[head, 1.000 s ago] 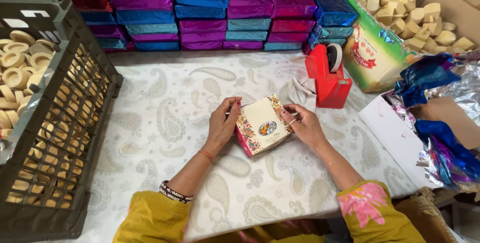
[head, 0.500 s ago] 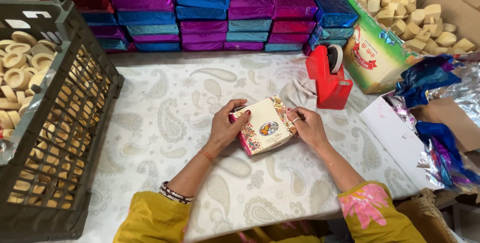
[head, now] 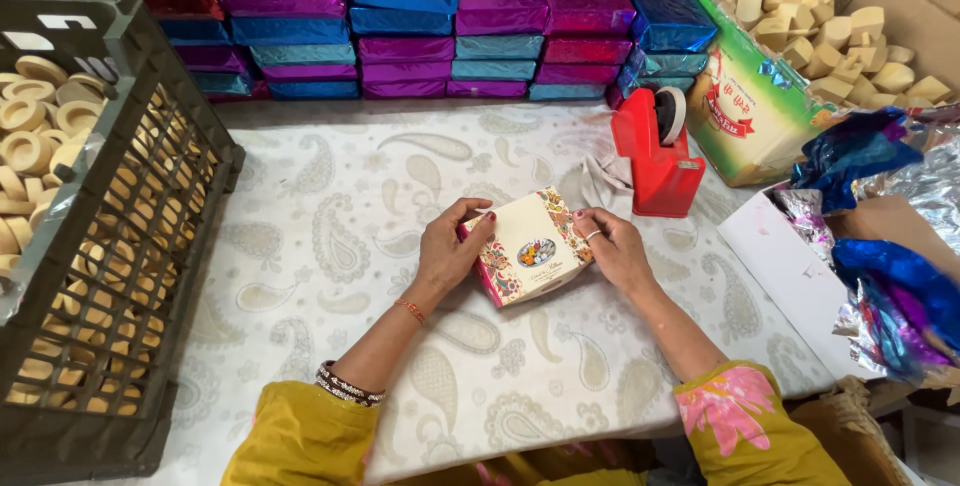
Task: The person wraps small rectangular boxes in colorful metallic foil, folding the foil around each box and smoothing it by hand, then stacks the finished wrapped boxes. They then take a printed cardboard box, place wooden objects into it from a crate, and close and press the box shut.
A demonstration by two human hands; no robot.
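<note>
A small cream box [head: 530, 246] with floral pink and green edges and a round picture on its lid is held just above the paisley-patterned table [head: 330, 246]. My left hand [head: 450, 251] grips its left end, thumb on top. My right hand [head: 612, 246], with a ring on one finger, holds the right end. The box is tilted, its lid facing up toward me.
A red tape dispenser [head: 655, 151] stands just behind the box. Stacks of foil-wrapped boxes [head: 430, 21] in red, purple and blue line the back. A dark crate [head: 150, 246] of pale rings sits left. A carton of beige pieces [head: 840, 36] and loose foil sheets [head: 890, 276] lie right.
The box has been turned slightly between my hands and shifted a little to the left; both hands keep their hold on its ends.
</note>
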